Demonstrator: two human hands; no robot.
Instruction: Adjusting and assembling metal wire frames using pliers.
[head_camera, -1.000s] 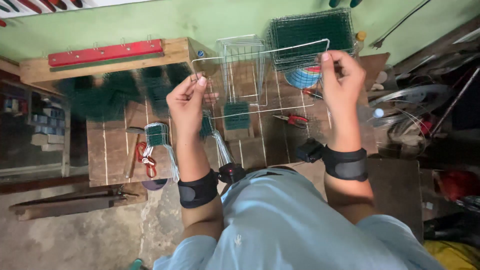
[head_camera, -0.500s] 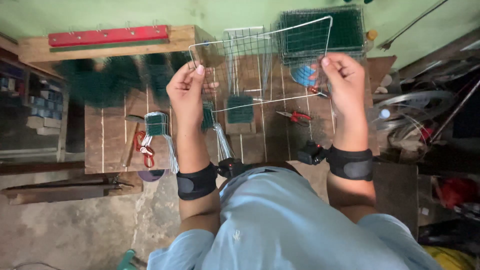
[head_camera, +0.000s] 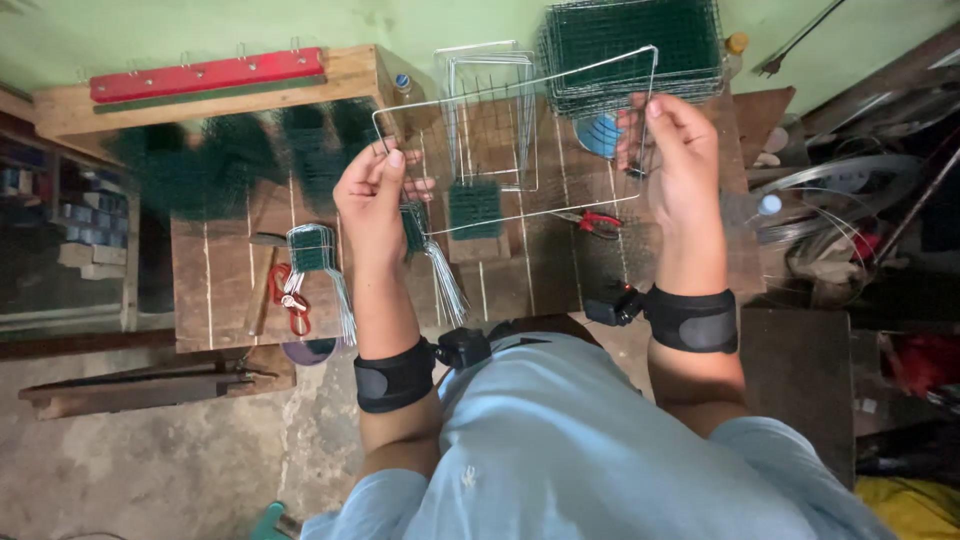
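Change: rectangular bare-wire frame (head_camera: 520, 140) now tilted, its right end raised since earlier
Hands: left (head_camera: 372, 195) and right (head_camera: 680, 160) grip its ends
Place: above wooden table (head_camera: 225, 290), green mesh stack (head_camera: 635, 45) at one o'clock

Green wall (head_camera: 200, 30) beyond the hands; wooden plank workbench (head_camera: 215, 290) beneath them (slatted); stained concrete floor (head_camera: 150, 470) below-left.

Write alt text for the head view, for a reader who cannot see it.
Seen from above, a person's left hand and right hand hold a rectangular wire frame by its ends over a wooden bench. On the bench lie a stack of green mesh panels, wire bundles and red-handled pliers.
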